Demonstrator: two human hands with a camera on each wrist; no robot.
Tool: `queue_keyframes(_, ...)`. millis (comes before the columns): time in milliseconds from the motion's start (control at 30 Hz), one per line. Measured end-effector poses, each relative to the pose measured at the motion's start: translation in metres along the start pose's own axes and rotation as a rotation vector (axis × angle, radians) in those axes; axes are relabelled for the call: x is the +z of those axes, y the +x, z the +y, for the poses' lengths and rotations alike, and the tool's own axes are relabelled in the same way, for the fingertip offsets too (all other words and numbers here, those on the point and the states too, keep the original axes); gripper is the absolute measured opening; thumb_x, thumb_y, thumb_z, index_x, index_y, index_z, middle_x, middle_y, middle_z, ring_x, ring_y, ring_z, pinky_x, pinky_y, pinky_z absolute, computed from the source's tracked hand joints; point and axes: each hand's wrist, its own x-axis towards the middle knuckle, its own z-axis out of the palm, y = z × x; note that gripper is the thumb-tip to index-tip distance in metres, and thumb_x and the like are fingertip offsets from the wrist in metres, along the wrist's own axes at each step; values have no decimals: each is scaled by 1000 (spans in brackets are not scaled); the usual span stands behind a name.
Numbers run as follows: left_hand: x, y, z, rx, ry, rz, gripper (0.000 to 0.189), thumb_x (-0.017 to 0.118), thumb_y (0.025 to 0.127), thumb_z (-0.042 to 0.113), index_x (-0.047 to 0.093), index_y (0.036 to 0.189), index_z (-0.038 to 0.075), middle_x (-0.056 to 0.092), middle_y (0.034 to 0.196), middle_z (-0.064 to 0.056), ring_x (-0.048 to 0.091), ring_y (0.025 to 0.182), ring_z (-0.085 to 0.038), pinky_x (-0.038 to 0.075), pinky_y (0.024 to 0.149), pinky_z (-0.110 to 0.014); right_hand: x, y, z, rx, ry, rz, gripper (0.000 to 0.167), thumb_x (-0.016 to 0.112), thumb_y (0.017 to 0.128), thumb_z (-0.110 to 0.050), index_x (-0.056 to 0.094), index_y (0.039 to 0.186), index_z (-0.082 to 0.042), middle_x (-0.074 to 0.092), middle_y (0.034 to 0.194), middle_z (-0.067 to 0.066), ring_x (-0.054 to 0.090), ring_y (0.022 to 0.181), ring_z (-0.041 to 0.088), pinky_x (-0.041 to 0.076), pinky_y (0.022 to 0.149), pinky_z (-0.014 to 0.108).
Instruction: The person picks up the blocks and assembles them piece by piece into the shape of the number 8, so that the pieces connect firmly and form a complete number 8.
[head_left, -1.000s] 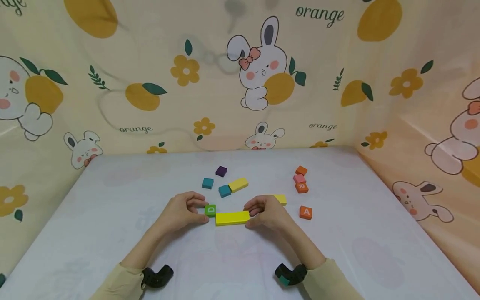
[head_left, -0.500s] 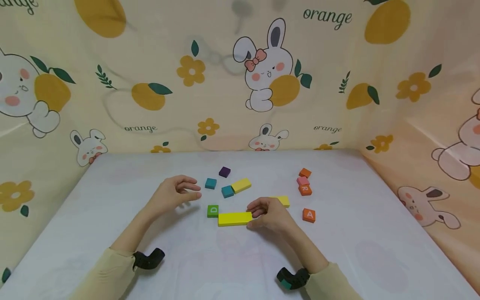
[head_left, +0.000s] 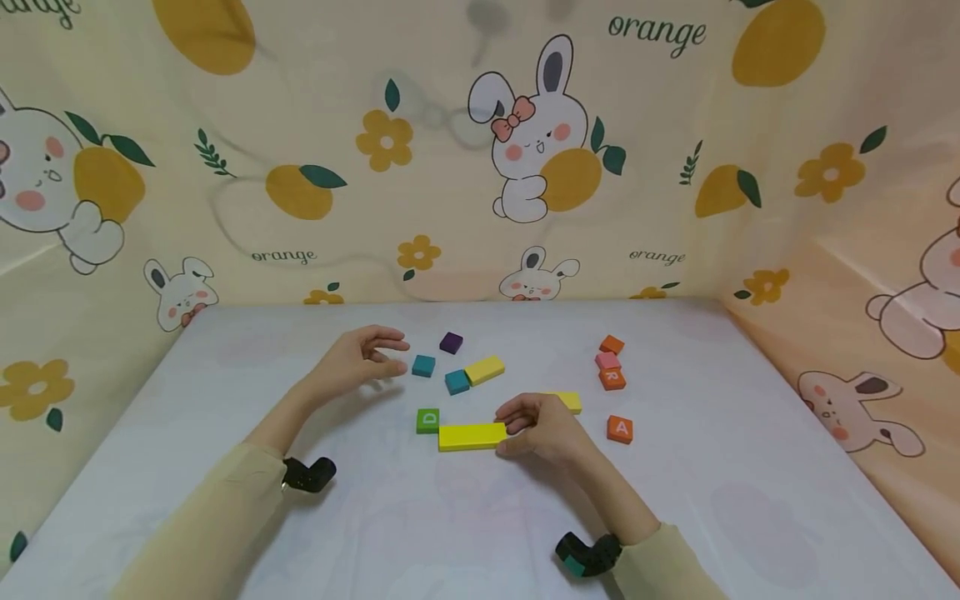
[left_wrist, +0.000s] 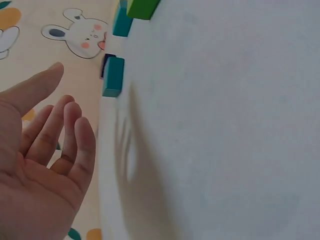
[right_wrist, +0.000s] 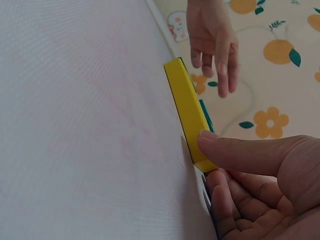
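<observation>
My left hand [head_left: 352,363] hovers over the table near a teal block [head_left: 423,367], its fingers loosely bent with nothing held. In the left wrist view the left hand [left_wrist: 50,150] is clearly apart from that teal block [left_wrist: 114,76]. My right hand [head_left: 543,429] pinches the right end of a long yellow block [head_left: 472,437] lying on the table. In the right wrist view the thumb presses on one side of the yellow block [right_wrist: 186,107], with fingers beneath. A green block with a letter D [head_left: 427,421] touches the yellow block's left end.
Behind lie a purple block [head_left: 451,342], another teal block [head_left: 457,382] and a yellow block [head_left: 484,370]. Partly behind the right hand is another yellow block [head_left: 567,402]. At right sit an orange A block [head_left: 619,429], an orange R block [head_left: 612,379], a pink block [head_left: 607,360] and an orange block [head_left: 612,343].
My left hand has let go of the green D block and moved away from me, towards the teal block. The right hand stays at the long yellow block's end.
</observation>
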Motion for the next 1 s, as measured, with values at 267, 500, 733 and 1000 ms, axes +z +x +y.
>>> queue_keyframes(267, 13, 18, -16, -36, -57, -26, 60, 79, 85, 14, 50, 137, 3, 61, 130, -9, 65, 97, -24, 53, 78, -35, -1, 1, 2, -7, 6, -13, 39, 87, 72, 0, 70, 106, -3, 64, 93, 7, 57, 84, 22, 50, 77, 28)
queue_keyframes(500, 18, 25, -27, -71, -54, 23, 61, 81, 83, 14, 51, 136, 5, 63, 128, -6, 65, 93, -25, 52, 78, -32, -1, 2, 3, -4, 12, -21, 39, 87, 71, 0, 70, 107, -3, 65, 93, 7, 57, 83, 22, 50, 77, 28)
queue_keyframes(733, 19, 31, -27, -69, -43, 33, 62, 83, 82, 19, 53, 134, 6, 64, 126, -5, 63, 94, -26, 52, 75, -32, -1, 2, 3, -6, 20, -19, 39, 87, 71, 0, 70, 106, -4, 66, 94, 7, 57, 84, 23, 50, 78, 29)
queue_keyframes(1000, 19, 32, -28, -65, -43, 35, 56, 83, 81, 19, 57, 129, 6, 68, 118, -2, 60, 90, -26, 51, 72, -29, 1, 4, 1, -5, 25, -21, 39, 86, 72, 1, 69, 106, -3, 66, 95, 7, 57, 85, 23, 50, 79, 29)
